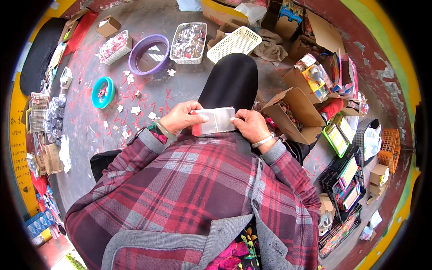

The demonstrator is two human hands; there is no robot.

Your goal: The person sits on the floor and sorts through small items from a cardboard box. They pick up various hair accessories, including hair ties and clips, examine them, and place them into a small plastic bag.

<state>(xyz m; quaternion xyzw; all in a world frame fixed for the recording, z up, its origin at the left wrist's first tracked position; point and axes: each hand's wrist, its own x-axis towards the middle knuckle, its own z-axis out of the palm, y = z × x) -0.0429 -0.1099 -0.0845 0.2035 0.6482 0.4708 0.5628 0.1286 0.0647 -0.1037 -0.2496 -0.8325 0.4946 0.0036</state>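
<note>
Over my lap I hold a flat, whitish translucent pack (218, 122) that looks like a small stack of clear plastic bags. A thin yellowish line runs across its middle, and a red strip shows at its left end. My left hand (181, 118) pinches the left end, thumb on top. At the right end my right hand (253, 127) grips the edge between thumb and fingers. The fingers under the pack are hidden. My black-trousered knee (231, 78) rises just beyond it.
Ahead stand a purple basin (149, 54), a turquoise bowl (103, 92), a white basket of small wrapped items (188, 42) and a cream basket (234, 43). An open cardboard box (294, 114) is close on my right, near a black crate (344, 180). Red and white scraps litter the floor.
</note>
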